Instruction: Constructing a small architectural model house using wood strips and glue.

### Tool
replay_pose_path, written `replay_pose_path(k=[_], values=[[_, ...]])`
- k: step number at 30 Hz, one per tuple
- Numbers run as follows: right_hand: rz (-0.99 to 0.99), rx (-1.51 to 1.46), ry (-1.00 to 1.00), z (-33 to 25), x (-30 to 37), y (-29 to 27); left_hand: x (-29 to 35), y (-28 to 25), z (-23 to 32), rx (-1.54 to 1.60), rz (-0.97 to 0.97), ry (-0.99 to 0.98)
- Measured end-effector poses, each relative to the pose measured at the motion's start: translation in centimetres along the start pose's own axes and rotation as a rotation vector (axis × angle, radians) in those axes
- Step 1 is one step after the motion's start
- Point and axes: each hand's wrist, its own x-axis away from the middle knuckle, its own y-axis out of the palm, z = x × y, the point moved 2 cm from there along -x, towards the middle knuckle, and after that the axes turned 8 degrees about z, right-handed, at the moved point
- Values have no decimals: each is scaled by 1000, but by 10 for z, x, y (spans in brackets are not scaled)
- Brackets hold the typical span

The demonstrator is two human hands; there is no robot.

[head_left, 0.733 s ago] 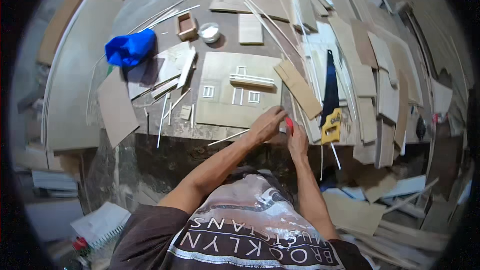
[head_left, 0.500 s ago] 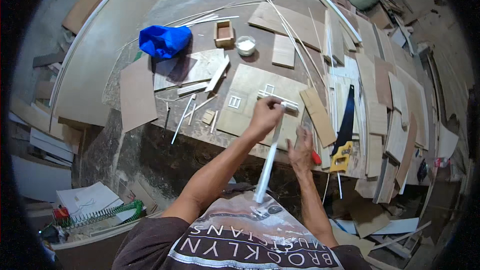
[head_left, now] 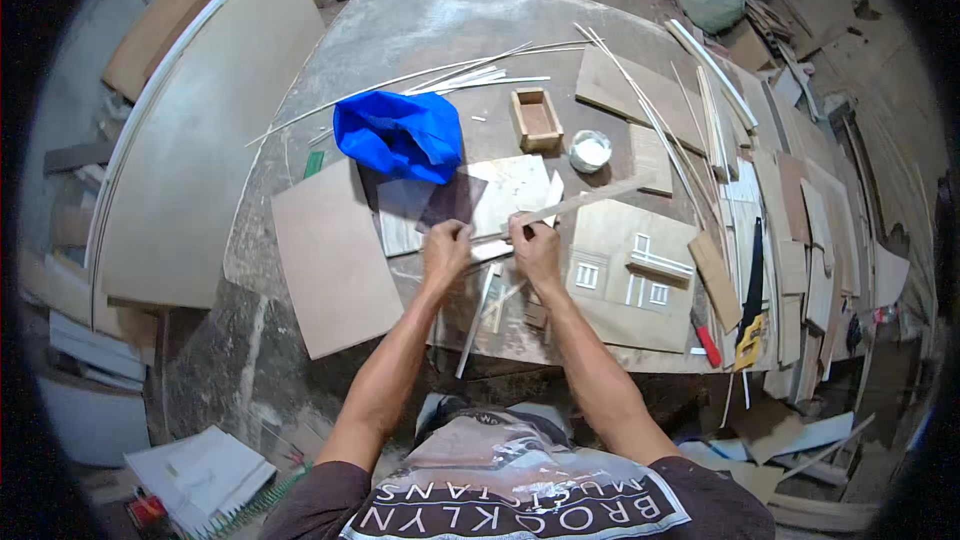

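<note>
In my right hand (head_left: 537, 252), whose fingers are closed, is a thin flat strip (head_left: 595, 196) that slants away to the far right. My left hand (head_left: 445, 252) is closed in a pinch just left of it; anything between its fingers is hidden. Both hands hover at a pale board (head_left: 510, 185) partly covered by a dark see-through sheet (head_left: 455, 202). A short white strip (head_left: 491, 251) lies just below the hands. To the right rests a plywood panel (head_left: 630, 325) with small white window frames (head_left: 587, 275) and a raised ledge (head_left: 660, 264).
A blue bag (head_left: 395, 135), a small wooden box (head_left: 537, 120) and a jar of white stuff (head_left: 590, 151) stand farther back. Left lies a thin brown sheet (head_left: 335, 260). A handsaw (head_left: 753, 280) and a red-handled tool (head_left: 707, 345) lie right, among stacked offcuts (head_left: 790, 240).
My hands have gone left, from the plywood panel to the pale board. The strip, before in my left hand, is now in my right, which was open. The view has swung left.
</note>
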Motion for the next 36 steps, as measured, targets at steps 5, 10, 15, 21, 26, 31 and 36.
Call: replay_pose_path(k=[5,10,15,21,26,31,36], values=[[213,136,37,5,-31,108,-58,-26,-64,-581,-70,481],[260,320,44,26,-51,156,-64,-12,-70,-525,-38,634],[122,340,35,48,-39,149,-83,-17,-61,-450,-133,698],[210,439,-165,6,-8,144,-77,-17,-79,-452,-113,608],[-80,394,90,15,-44,142,-79,-10,-76,-453,-282,472],[318,395,-180,15,-1,150,-76,-9,-96,-440,-208,497],[200,281,-139,17,-29,144,-80,-8,-78,-591,-327,510]])
